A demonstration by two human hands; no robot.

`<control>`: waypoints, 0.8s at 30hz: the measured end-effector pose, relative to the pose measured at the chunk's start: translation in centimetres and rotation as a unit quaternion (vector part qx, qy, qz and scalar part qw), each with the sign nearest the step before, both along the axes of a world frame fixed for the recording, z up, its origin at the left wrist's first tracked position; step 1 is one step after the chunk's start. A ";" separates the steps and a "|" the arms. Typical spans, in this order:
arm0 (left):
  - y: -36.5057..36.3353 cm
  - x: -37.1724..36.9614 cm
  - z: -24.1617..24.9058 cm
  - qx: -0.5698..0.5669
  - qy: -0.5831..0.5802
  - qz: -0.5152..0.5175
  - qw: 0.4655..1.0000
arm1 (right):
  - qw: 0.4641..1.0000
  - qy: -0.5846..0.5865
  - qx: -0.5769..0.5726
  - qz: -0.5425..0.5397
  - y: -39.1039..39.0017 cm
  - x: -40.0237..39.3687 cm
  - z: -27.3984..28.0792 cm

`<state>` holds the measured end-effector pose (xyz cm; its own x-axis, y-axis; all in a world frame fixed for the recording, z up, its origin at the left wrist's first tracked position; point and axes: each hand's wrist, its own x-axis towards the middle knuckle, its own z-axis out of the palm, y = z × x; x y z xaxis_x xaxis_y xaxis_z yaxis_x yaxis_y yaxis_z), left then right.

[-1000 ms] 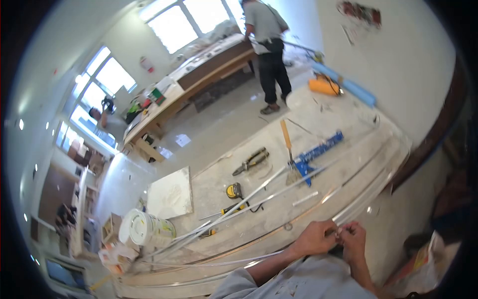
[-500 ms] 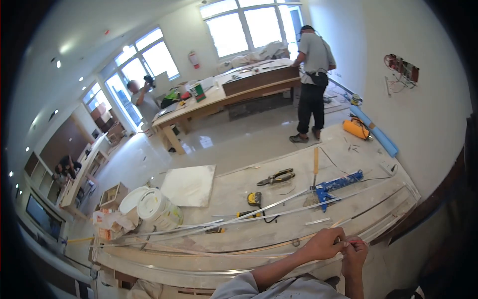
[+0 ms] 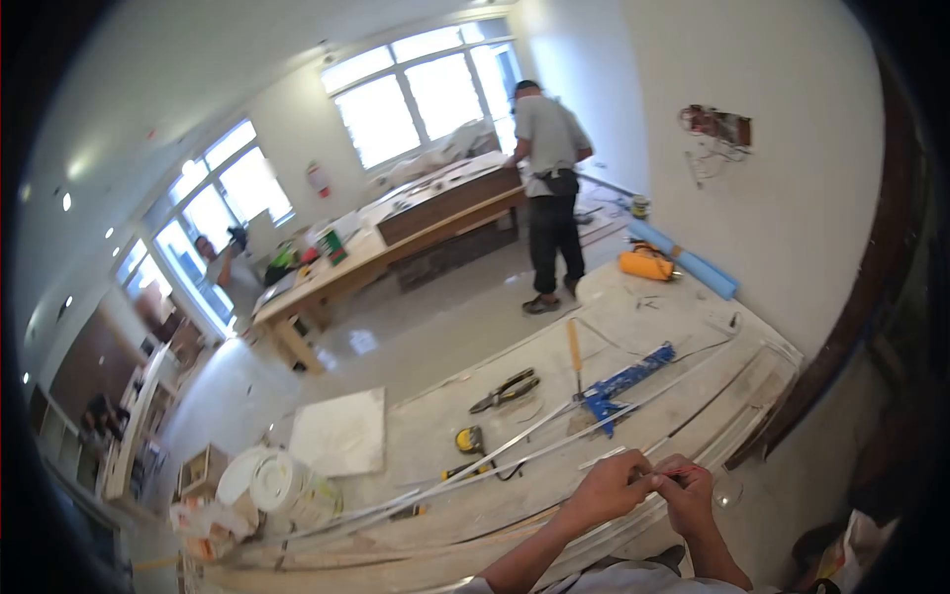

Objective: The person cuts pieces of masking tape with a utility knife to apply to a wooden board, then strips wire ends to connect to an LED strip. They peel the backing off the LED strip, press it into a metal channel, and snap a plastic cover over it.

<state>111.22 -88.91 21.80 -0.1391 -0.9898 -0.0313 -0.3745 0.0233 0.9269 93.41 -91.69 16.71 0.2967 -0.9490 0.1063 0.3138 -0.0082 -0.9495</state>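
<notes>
1. Your left hand [image 3: 612, 489] has its fingertips drawn together, meeting your right; what they pinch is hidden.
2. Your right hand [image 3: 689, 493] closes its fingers on a small reddish thing [image 3: 696, 472], above the near right part of the worktop; its shape is too small to tell.
3. Below and beside your hands, the worktop [image 3: 421, 426] is pale, smudged and dusty, with long, thin, shiny strips [image 3: 520, 438] crossing it diagonally. A short pale strip [image 3: 601, 457] lies just beside your left hand.
4. Beyond lie a paint-spattered blue caulking gun [image 3: 625, 382], a wooden-handled brush [image 3: 575, 346], dark-handled pliers [image 3: 507, 390] and a rounded yellow-black tape measure [image 3: 469, 441].
5. Farther left are a flat, squarish white board [image 3: 339, 431] and a round, lidded plastic bucket [image 3: 287, 483].
6. The worktop's far edge slants up rightward; glossy floor [image 3: 426, 322] separates it from a wooden bench [image 3: 435, 220], where a person [image 3: 554, 183] stands.
</notes>
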 end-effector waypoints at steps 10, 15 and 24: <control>-0.6 0.2 -1.8 -0.063 -0.008 0.014 0.998 | 0.997 0.022 0.058 0.052 0.1 -0.3 0.2; -0.5 -0.4 -0.4 -0.095 -0.076 0.063 0.991 | 0.995 -0.067 0.062 0.048 -0.6 0.8 -0.6; -0.7 -0.9 -1.7 -0.146 -0.114 0.118 0.976 | 0.995 -0.057 0.068 0.040 -2.0 1.4 -1.7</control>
<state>110.32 -89.59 20.15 0.0713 -0.9648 0.2530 -0.5964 0.1621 0.7862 94.80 -93.71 15.01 0.3649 -0.9309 0.0158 0.4148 0.1474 -0.8979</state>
